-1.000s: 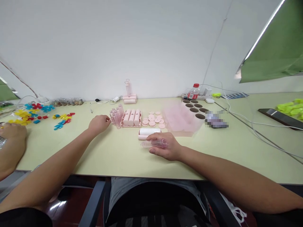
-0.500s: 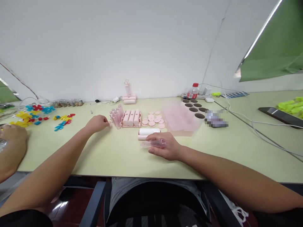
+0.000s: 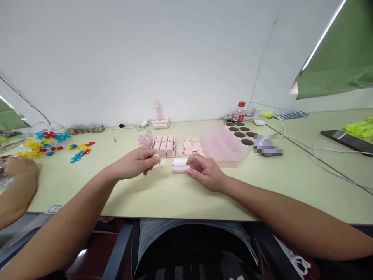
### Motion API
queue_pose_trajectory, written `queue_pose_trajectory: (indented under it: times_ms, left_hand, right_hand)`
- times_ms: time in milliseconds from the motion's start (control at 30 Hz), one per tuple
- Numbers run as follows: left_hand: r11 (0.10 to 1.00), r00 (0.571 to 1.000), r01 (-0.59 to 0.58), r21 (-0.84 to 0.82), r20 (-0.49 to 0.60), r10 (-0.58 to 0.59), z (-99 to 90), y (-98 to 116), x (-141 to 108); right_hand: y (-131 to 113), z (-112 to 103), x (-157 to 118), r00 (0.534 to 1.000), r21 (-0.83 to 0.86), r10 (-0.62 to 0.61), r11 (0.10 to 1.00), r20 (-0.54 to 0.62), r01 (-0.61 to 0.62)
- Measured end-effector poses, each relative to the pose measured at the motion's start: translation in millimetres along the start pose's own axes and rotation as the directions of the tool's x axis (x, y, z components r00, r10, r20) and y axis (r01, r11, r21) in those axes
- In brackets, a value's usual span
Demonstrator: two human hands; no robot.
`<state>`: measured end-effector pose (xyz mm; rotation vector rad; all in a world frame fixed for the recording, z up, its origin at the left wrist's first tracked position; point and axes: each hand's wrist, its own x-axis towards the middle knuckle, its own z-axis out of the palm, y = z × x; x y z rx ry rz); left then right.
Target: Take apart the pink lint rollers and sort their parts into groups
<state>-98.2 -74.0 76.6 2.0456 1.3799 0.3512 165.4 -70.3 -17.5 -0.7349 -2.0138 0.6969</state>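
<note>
My left hand (image 3: 139, 163) pinches a small pale pink piece (image 3: 162, 163), blurred, between thumb and fingertips. To its right, the fingers of my right hand (image 3: 207, 174) are curled round a clear pink plastic tube (image 3: 191, 160), seen nearly end-on and mostly hidden by the fingers. Between the hands lies a lint roller (image 3: 180, 165) with a white roll in a pink holder, its right end behind my right fingers. Several clear pink tubes (image 3: 145, 139) stand behind my left hand. Next to them a pink rack (image 3: 165, 146) holds pink cylinders.
Pink discs (image 3: 188, 146) lie in the middle, beside translucent pink sheets (image 3: 223, 144) and several open cardboard tubes (image 3: 239, 134). A bottle (image 3: 238, 112), cables and a phone (image 3: 346, 142) are at the right. Colourful plastic pieces (image 3: 48, 144) and another person's hand (image 3: 20, 166) are at the left.
My left hand has moved right from beside the standing tubes, bringing the small pink piece. My right hand has turned the clear tube from lying crosswise to nearly end-on.
</note>
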Motion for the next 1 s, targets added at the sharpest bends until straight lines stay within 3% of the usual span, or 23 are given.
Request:
queue_pose_trajectory:
  times_ms: [133,233,433,633,1000]
  left_hand:
    - [0.954,0.96,-0.28,-0.107,-0.046,0.276,22.7,19.9,28.3]
    - [0.904,0.934,-0.357,-0.236,-0.052,0.355,36.5,12.9,47.7]
    - [0.895,0.936,-0.314,-0.317,0.054,0.348,49.5,-11.8,57.6]
    - [0.883,0.93,-0.198,-0.426,0.204,0.307,52.7,-17.4,55.8]
    - [0.845,0.909,-0.197,-0.497,0.23,0.347,61.3,-19.9,58.2]
  right_hand:
    - [0.3,-4.5,0.7,0.999,-0.077,-0.019,0.997,0.043,0.022]
    - [-1.6,-6.6,3.1,1.0,-0.17,-0.026,0.985,-0.002,0.025]
    - [-3.8,-9.5,7.0,0.997,-0.356,-0.062,0.932,0.036,0.071]
    - [-1.2,-11.5,4.3,0.99,-0.429,-0.061,0.897,0.125,0.109]
    - [3.5,-14.9,3.9,0.978,-0.468,-0.113,0.864,0.178,0.185]
